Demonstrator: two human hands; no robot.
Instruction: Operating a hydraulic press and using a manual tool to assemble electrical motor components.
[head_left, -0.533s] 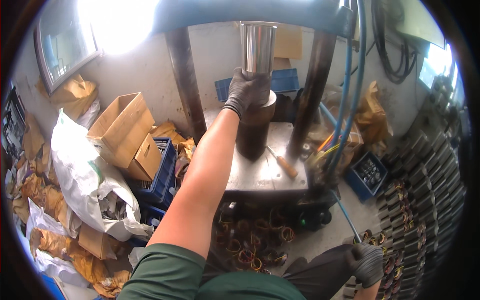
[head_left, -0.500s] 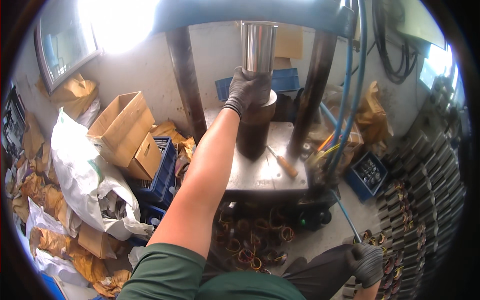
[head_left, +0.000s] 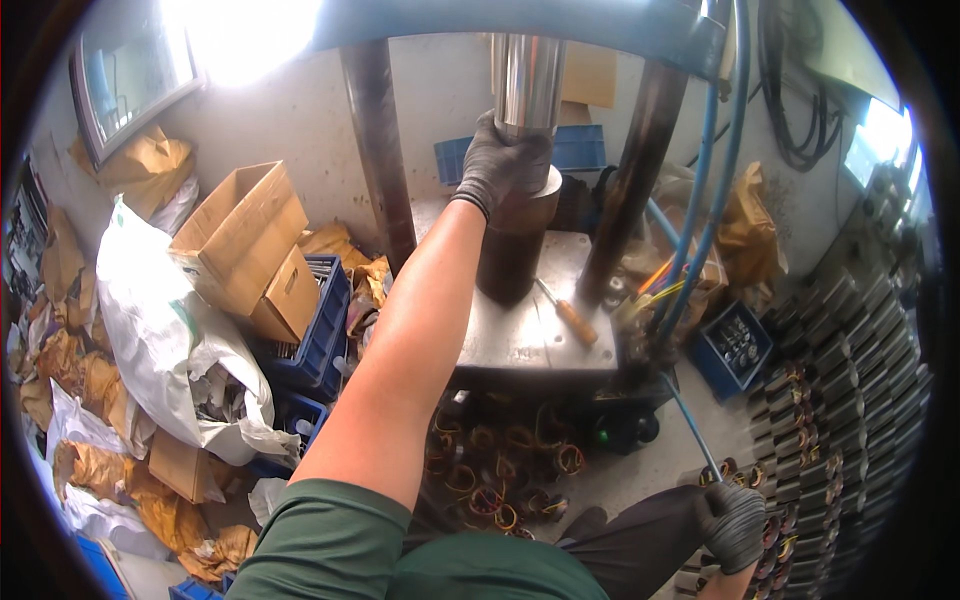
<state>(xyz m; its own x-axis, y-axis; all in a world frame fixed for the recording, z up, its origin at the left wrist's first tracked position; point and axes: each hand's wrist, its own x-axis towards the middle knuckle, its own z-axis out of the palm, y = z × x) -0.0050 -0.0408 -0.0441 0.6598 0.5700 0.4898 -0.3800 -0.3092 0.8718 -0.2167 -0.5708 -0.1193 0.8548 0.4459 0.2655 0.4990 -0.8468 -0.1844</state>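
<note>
My left hand [head_left: 503, 162], in a dark grey glove, reaches up and forward with the fingers curled around the top of a dark cylindrical workpiece [head_left: 513, 250], right where it meets the polished steel ram [head_left: 529, 80] of the press. The cylinder stands upright on the steel press table [head_left: 520, 335], directly below the ram and between the two dark round columns [head_left: 378, 140] of the press frame. A thin pale disc sits at the cylinder's top edge, partly under my fingers.

A screwdriver with a wooden handle [head_left: 567, 314] lies on the table just beside the foot of the cylinder, to its right, not touching it as far as I can see.

My right hand [head_left: 733, 522], also gloved, is low at the bottom right, closed around a thin blue rod [head_left: 690, 425] that slants up toward the press base. Rows of dark wound stators [head_left: 850, 340] fill the floor to the right. Under the table lie copper wire coils [head_left: 500, 470]. To the left are a cardboard box [head_left: 240, 235], a white sack [head_left: 160, 310] and blue plastic crates [head_left: 322, 320].
</note>
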